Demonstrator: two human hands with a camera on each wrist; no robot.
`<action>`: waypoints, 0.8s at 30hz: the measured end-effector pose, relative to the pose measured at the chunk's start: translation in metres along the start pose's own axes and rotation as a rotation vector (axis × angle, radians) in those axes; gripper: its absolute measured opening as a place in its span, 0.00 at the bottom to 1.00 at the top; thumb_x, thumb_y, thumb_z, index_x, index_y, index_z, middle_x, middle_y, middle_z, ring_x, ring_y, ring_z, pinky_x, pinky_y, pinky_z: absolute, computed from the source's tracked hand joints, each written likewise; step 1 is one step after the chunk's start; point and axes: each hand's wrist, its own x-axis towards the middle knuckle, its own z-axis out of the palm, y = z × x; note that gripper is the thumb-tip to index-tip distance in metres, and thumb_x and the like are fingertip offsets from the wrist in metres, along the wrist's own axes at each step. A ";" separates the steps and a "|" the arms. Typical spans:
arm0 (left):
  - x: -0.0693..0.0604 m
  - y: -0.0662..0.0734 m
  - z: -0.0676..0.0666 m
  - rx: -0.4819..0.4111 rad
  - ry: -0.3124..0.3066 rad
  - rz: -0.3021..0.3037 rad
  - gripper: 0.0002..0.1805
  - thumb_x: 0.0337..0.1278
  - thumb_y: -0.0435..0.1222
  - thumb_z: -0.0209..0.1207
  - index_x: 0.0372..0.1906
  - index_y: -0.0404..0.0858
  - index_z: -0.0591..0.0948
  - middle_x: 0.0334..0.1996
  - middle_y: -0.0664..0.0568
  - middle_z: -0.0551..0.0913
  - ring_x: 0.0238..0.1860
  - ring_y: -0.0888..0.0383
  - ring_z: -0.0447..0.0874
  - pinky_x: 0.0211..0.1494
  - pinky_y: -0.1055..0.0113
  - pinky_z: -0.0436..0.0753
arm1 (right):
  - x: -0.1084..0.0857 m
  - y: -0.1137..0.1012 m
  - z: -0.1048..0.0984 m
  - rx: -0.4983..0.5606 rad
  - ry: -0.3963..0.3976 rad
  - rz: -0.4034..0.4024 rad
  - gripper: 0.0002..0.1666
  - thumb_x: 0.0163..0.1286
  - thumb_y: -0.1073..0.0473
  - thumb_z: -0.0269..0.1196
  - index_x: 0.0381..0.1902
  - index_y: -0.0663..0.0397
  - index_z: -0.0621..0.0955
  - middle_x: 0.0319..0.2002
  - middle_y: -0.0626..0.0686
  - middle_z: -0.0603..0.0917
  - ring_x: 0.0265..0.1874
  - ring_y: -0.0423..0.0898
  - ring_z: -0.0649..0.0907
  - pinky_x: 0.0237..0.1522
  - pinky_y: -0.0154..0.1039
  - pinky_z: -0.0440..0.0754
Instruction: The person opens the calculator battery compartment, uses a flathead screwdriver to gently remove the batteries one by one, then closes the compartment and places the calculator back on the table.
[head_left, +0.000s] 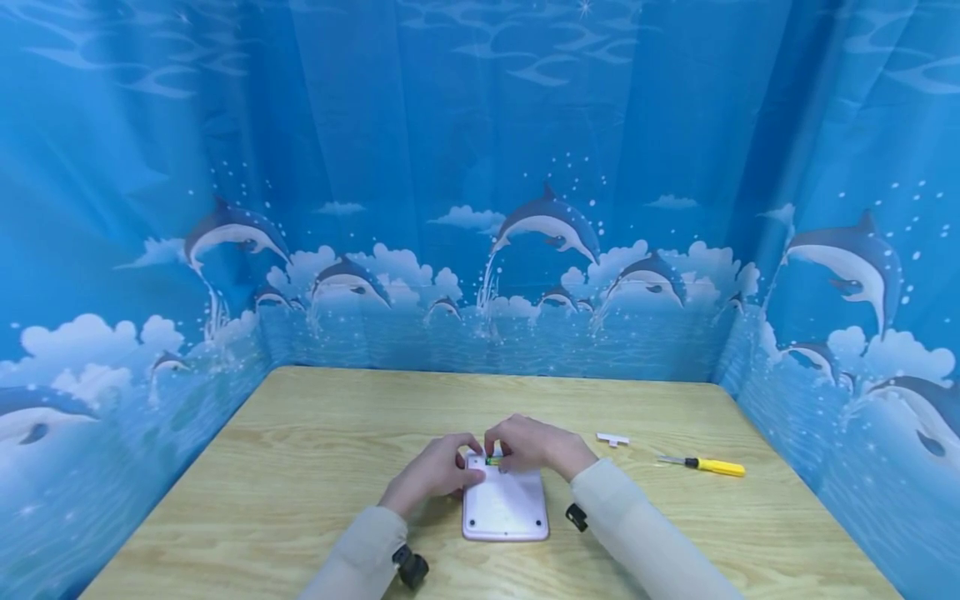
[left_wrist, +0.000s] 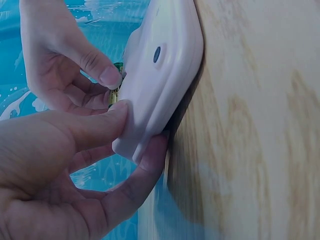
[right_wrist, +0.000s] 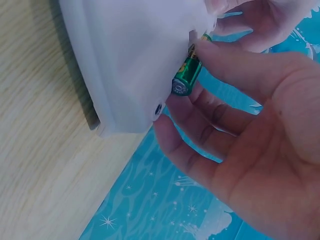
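Observation:
A white device point(head_left: 506, 504) with dark round spots at its corners lies on the table, its far edge tilted up in the left wrist view. My left hand point(head_left: 435, 473) grips its far left corner, thumb on the upper face and a finger beneath. A green and gold battery point(right_wrist: 187, 76) sits at the device's far edge, one end sticking out. My right hand point(right_wrist: 260, 115) pinches this battery, with the thumb on it and fingers curled below; another fingertip touches the device's edge.
To the right on the wooden table point(head_left: 337, 417) lie a small white T-shaped piece point(head_left: 613, 438) and a screwdriver point(head_left: 720, 467) with a yellow handle. A blue curtain point(head_left: 465, 125) with dolphins surrounds the table's back and sides.

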 end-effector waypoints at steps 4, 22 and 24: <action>0.000 0.000 0.000 0.002 -0.004 0.010 0.17 0.62 0.37 0.70 0.55 0.41 0.82 0.30 0.48 0.81 0.28 0.54 0.82 0.31 0.64 0.82 | 0.001 0.000 0.000 -0.006 0.007 -0.006 0.12 0.67 0.64 0.70 0.47 0.48 0.86 0.36 0.48 0.87 0.32 0.37 0.80 0.39 0.31 0.80; -0.002 0.001 -0.003 0.022 -0.012 0.024 0.18 0.63 0.37 0.69 0.56 0.40 0.82 0.29 0.48 0.81 0.27 0.55 0.82 0.29 0.66 0.81 | 0.000 -0.004 -0.004 0.012 0.001 -0.018 0.11 0.65 0.66 0.70 0.45 0.50 0.86 0.32 0.46 0.85 0.30 0.36 0.79 0.36 0.28 0.79; -0.002 0.001 -0.003 0.019 -0.014 0.024 0.18 0.63 0.37 0.69 0.56 0.40 0.81 0.29 0.48 0.81 0.27 0.54 0.82 0.29 0.66 0.81 | 0.000 -0.005 -0.005 0.016 -0.007 -0.009 0.11 0.65 0.66 0.70 0.45 0.49 0.86 0.33 0.46 0.85 0.30 0.36 0.79 0.36 0.28 0.79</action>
